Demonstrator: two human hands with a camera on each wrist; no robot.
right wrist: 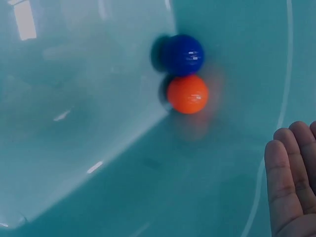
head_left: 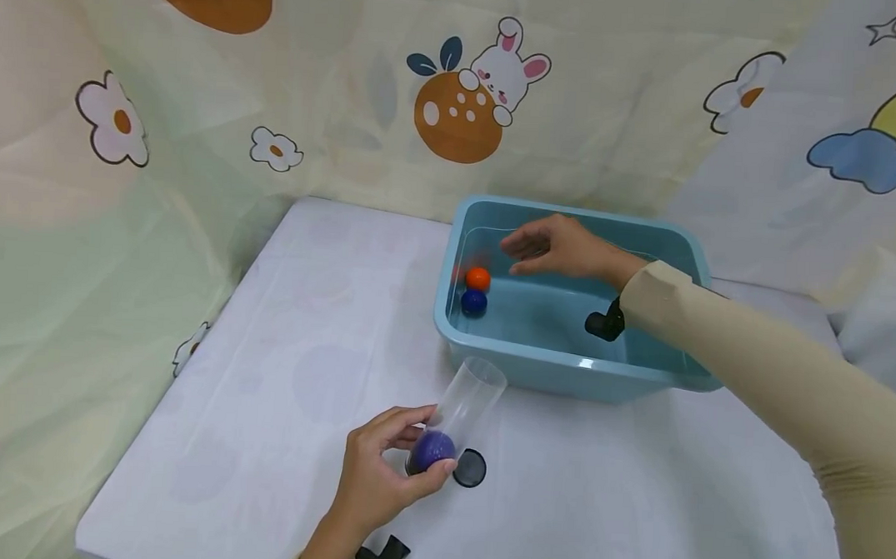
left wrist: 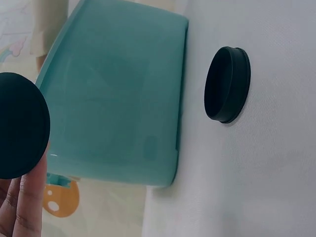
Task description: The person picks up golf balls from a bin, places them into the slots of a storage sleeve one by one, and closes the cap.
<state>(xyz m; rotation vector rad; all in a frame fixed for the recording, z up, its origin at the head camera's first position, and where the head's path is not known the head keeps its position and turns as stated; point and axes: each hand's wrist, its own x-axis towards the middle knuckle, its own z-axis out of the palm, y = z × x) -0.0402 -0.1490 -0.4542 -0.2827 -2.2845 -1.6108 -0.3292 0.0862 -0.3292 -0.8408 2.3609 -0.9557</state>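
My left hand (head_left: 383, 464) grips a clear plastic tube (head_left: 473, 397) near its lower end, the tube tilted with its mouth up and to the right. A purple-blue ball (head_left: 434, 450) sits at the bottom of the tube. The tube's black end (left wrist: 22, 126) fills the left side of the left wrist view, with fingers beneath it. Over the blue basin (head_left: 543, 338) hangs my right hand (head_left: 562, 247), fingers extended and nothing in them. Below and left of it, an orange ball (head_left: 478, 278) and a dark blue ball (head_left: 474, 302) lie side by side in the basin; the right wrist view shows them touching.
A black round cap (head_left: 470, 468) lies on the white table (head_left: 326, 324) just right of the left hand. The basin stands at the back right of the table, by a printed cloth backdrop (head_left: 336, 83). Black camera mounts (head_left: 606, 321) are worn on both wrists.
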